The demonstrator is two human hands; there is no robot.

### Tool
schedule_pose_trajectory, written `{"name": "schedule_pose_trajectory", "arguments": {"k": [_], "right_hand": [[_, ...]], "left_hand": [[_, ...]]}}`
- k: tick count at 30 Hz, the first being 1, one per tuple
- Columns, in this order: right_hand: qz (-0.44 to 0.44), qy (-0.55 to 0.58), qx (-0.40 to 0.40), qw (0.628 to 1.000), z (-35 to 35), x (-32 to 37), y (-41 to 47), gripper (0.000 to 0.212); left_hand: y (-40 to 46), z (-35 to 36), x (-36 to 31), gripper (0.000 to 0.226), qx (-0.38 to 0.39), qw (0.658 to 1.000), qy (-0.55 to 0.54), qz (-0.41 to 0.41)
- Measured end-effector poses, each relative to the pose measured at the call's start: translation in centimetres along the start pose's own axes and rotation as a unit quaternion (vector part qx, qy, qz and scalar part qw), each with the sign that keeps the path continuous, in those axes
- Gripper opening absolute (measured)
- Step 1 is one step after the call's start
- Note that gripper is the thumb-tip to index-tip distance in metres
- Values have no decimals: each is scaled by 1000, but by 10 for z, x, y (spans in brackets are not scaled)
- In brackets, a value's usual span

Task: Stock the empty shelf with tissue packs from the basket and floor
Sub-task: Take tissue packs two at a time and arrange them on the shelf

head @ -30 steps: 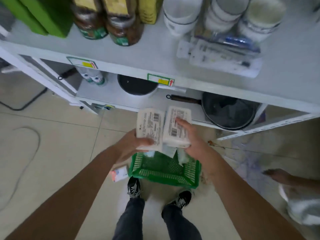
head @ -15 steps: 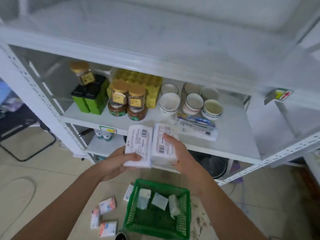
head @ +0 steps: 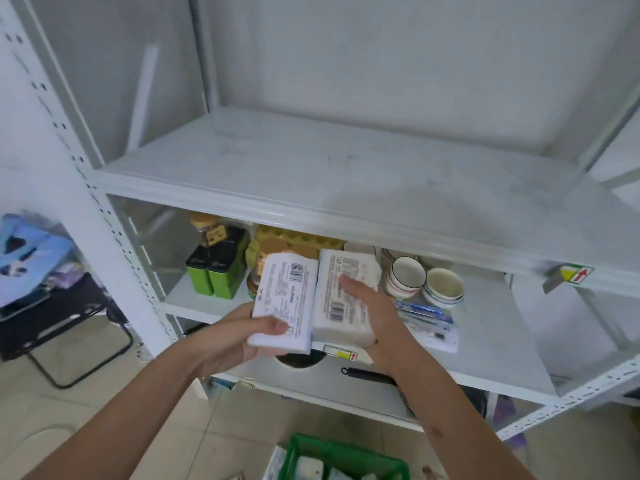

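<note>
My left hand (head: 239, 336) grips a white tissue pack (head: 285, 299) with a barcode label, thumb on top. My right hand (head: 372, 318) grips a second white tissue pack (head: 337, 301) right beside it, the two packs touching side by side. Both are held in front of the middle shelf, below the front lip of the bare white shelf (head: 329, 174) above. The green basket (head: 341, 460) stands on the floor at the bottom edge, with small white packs inside.
The shelf behind the packs carries green tins (head: 216, 275), cork-lidded jars (head: 211, 230), a yellow egg tray (head: 298, 239), bowls (head: 424, 282) and a flat blue-white packet (head: 427, 322). A black pan (head: 372, 374) lies lower down. A white upright (head: 83, 188) stands left, a black stool (head: 65, 317) beyond.
Both hands have risen with their tissue packs from above the basket up to the middle shelf's height. My view has tilted up, bringing the bare shelf into sight.
</note>
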State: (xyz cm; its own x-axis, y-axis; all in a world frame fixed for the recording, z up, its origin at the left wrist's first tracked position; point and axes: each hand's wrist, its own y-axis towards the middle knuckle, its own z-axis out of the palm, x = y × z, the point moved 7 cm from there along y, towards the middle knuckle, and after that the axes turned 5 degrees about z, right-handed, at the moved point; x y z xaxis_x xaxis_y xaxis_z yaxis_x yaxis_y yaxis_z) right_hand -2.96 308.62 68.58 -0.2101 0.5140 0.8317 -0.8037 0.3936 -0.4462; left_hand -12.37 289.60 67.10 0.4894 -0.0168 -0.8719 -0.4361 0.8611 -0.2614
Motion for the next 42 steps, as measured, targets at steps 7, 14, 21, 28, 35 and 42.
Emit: {"name": "schedule_pose_trajectory", "arguments": {"k": [7, 14, 21, 28, 35, 42], "right_hand": [[-20, -31, 86, 996, 44, 56, 4, 17], [-50, -61, 100, 992, 107, 119, 39, 43], [-68, -66, 78, 992, 193, 169, 106, 47], [-89, -48, -43, 994, 239, 169, 170, 65], [-182, -168, -209, 946, 251, 175, 189, 45], [-214, -242, -222, 920, 265, 171, 187, 85]], "left_hand": [[-13, -5, -54, 69, -21, 998, 0, 62], [-6, -27, -135, 72, -96, 986, 23, 137], [13, -103, -231, 83, -213, 951, 88, 205], [48, -185, -282, 100, -255, 939, 131, 192], [80, -217, -326, 47, -237, 873, 378, 197], [85, -237, -337, 41, -255, 839, 396, 273]]}}
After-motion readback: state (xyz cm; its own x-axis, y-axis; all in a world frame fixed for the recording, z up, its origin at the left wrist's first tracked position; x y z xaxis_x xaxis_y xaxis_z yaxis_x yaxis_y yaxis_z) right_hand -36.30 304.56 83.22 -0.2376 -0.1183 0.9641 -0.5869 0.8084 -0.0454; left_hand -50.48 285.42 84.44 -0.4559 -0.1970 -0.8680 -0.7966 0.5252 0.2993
